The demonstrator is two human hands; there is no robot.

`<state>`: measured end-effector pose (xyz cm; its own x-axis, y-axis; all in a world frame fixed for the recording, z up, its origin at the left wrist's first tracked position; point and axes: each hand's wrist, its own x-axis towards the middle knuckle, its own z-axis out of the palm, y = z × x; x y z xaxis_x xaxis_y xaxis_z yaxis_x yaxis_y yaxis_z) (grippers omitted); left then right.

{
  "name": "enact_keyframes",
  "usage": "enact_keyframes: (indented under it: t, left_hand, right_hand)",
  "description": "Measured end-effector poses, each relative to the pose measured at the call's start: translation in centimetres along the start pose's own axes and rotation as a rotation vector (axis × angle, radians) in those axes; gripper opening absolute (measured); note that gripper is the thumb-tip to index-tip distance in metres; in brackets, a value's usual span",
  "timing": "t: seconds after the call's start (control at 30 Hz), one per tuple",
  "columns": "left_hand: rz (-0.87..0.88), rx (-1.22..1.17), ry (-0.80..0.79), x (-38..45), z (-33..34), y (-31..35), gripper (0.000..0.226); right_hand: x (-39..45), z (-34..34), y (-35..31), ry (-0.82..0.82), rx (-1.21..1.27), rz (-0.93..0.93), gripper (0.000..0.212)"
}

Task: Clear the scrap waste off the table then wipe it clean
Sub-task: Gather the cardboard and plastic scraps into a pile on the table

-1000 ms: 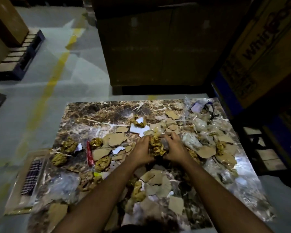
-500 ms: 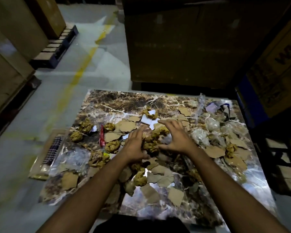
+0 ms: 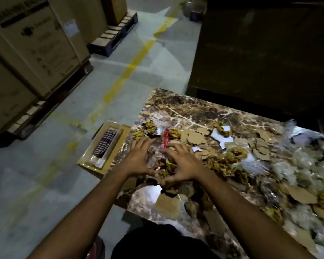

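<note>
A dark marble table [image 3: 178, 107] is littered with scrap: crumpled brown paper balls [image 3: 234, 153], flat cardboard pieces [image 3: 194, 137], white paper bits [image 3: 220, 137], a red wrapper [image 3: 165, 140] and clear plastic [image 3: 305, 161] on the right. My left hand [image 3: 138, 157] lies over the table's left part with fingers spread. My right hand [image 3: 181, 164] is beside it, fingers spread and bent over a small heap of crumpled scraps [image 3: 164, 171] between the two hands. Neither hand plainly grips anything.
A flat cardboard box [image 3: 88, 161] holding a checkered cloth [image 3: 105, 145] lies on the floor against the table's left side. Large cartons on pallets [image 3: 36, 53] stand at left, a dark big box [image 3: 260, 53] behind the table. A yellow floor line [image 3: 131, 68] runs away.
Both hands have moved from the middle of the table to its left part and now bracket a scrap heap near the red wrapper. The view has swung left.
</note>
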<state>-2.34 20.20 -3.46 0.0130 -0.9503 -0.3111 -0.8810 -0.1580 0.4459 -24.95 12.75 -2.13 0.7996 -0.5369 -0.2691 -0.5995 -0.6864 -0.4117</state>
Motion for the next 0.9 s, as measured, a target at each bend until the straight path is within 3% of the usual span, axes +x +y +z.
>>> enact_keyframes:
  t: [0.17,0.33,0.53,0.63,0.9]
  left_hand:
    - [0.073,0.305,-0.14,-3.2,-0.2,-4.7,0.151]
    - [0.08,0.354,-0.202,-3.7,2.2,-7.1,0.144]
    - [0.171,0.392,-0.058,-2.6,3.6,-7.4,0.096]
    - [0.122,0.334,0.018,-2.1,4.7,-6.3,0.076]
    - [0.023,0.242,0.194,-1.8,7.5,-2.5,0.075]
  right_hand:
    - [1.4,3.2,-2.7,-0.181,-0.286,-0.155,0.135]
    - [2.4,4.6,-2.6,-0.269,-0.401,-0.072,0.133]
    - [2.4,4.7,-2.2,-0.248,-0.416,-0.002,0.109]
    - [2.5,4.8,-1.9,-0.187,-0.393,0.029,0.092]
    - [2.0,5.3,-1.7,-0.07,-0.222,0.128,0.058]
